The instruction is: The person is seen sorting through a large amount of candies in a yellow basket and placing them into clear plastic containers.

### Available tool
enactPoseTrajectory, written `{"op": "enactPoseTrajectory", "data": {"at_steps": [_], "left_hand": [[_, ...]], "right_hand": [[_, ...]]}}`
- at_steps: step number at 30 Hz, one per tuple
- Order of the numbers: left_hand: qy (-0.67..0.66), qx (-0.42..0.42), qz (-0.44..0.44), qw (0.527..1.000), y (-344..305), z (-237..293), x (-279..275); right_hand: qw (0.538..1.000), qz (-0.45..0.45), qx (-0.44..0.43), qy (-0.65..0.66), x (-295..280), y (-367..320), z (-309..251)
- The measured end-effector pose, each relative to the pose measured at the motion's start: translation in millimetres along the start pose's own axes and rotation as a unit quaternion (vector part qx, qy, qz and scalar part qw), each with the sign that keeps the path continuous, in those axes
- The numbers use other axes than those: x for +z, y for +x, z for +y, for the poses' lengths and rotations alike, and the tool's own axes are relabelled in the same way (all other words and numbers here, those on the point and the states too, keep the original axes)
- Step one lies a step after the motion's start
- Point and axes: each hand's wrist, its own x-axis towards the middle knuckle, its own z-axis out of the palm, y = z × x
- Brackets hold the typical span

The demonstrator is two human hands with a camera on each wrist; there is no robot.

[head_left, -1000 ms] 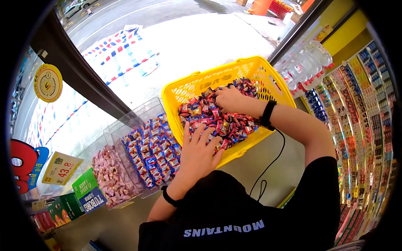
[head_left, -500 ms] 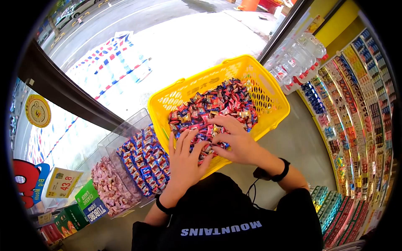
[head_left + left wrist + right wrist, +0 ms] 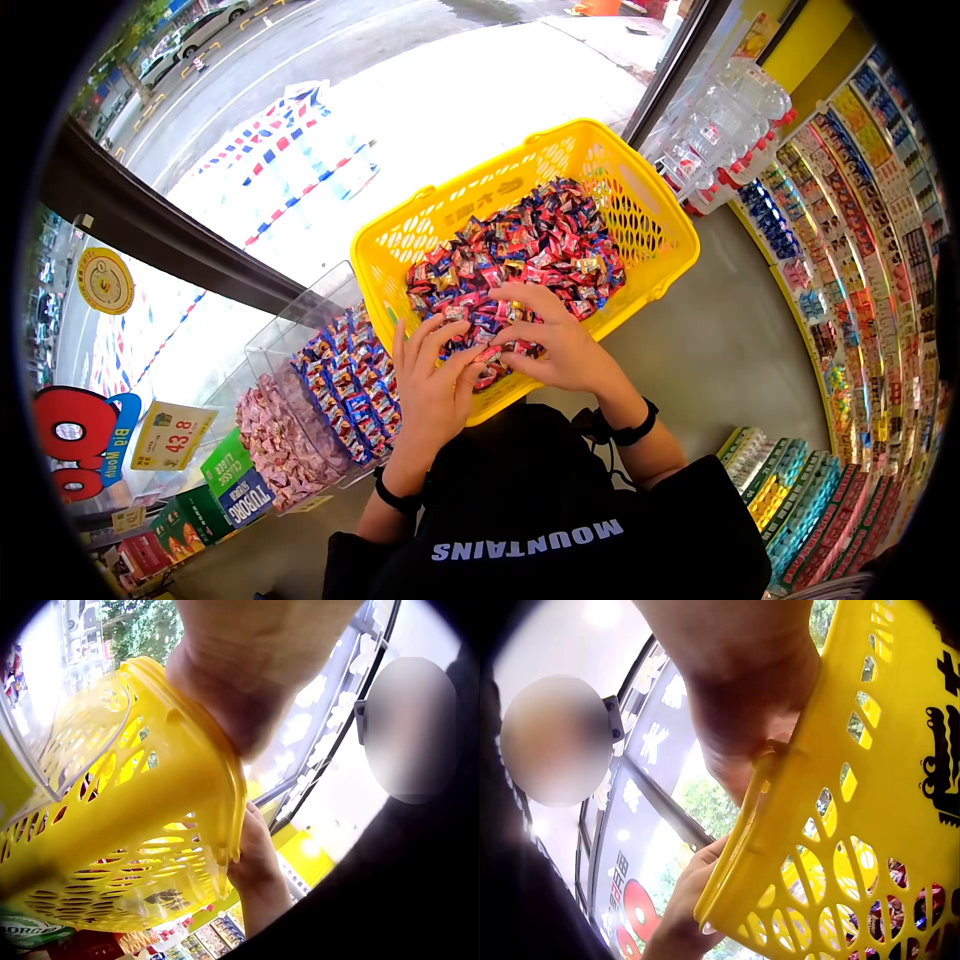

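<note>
In the head view a yellow basket (image 3: 400, 222) holds a heap of small wrapped candies (image 3: 530, 245), mostly red and dark blue. The left hand (image 3: 432, 385) reaches over its near left rim, fingers bent and tips at the candies. Close beside it, the right hand (image 3: 562, 345) bends over the near side, thumb and fingers spread around candies. Whether either pinches a piece is hidden. Both wrist views show the basket's outer wall (image 3: 150, 806), (image 3: 900, 750), with the left hand (image 3: 240, 682) and right hand (image 3: 742, 697) over the rim.
Clear bins of blue-wrapped candies (image 3: 350, 385) and pink-wrapped candies (image 3: 285, 440) stand left of the basket. Water bottles (image 3: 715, 135) and stocked shelves (image 3: 860, 270) are at the right. A price sign (image 3: 172, 437) stands at the left; pavement lies beyond the doorway.
The right hand has moved from the middle of the heap back to the near side, beside the left hand. The left hand's fingers have bent more, and the head view has shifted slightly.
</note>
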Motion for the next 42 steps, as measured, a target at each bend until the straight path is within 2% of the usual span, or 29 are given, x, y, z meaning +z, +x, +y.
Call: {"op": "enactPoseTrajectory", "data": {"at_steps": [9, 15, 22, 27, 31, 34, 37, 42], "left_hand": [[-0.01, -0.002, 0.019, 1.0, 0.3, 2.5, -0.4], [-0.011, -0.015, 0.041, 0.999, 0.0, 11.1, -0.7], [0.061, 0.024, 0.042, 0.997, 0.1, 14.6, -1.6], [0.091, 0.038, 0.067, 0.993, -3.0, 13.4, -11.0], [0.136, -0.036, 0.149, 0.979, -6.3, -21.2, -48.6], [0.187, -0.109, 0.105, 0.971, -16.0, -54.4, -82.5], [0.25, -0.102, 0.051, 0.961, -22.8, -75.9, -90.4], [0.242, -0.105, -0.078, 0.961, -29.1, -123.3, -65.6]], "right_hand": [[0.998, -0.03, 0.001, 0.063, -5.0, -2.3, 4.1], [0.999, -0.005, 0.007, 0.046, -2.6, -2.4, 3.8], [0.999, -0.029, -0.018, 0.026, -5.0, 1.0, 0.9], [1.0, -0.024, 0.002, 0.02, -5.4, 0.2, -2.1], [0.997, -0.044, 0.068, 0.014, -7.4, 5.4, -13.4], [0.996, -0.052, 0.077, -0.003, -1.7, 3.5, -9.8], [0.995, -0.068, 0.071, -0.014, 0.0, 4.0, -6.6], [0.993, -0.069, 0.097, -0.007, -0.9, 4.6, -9.7]]}}
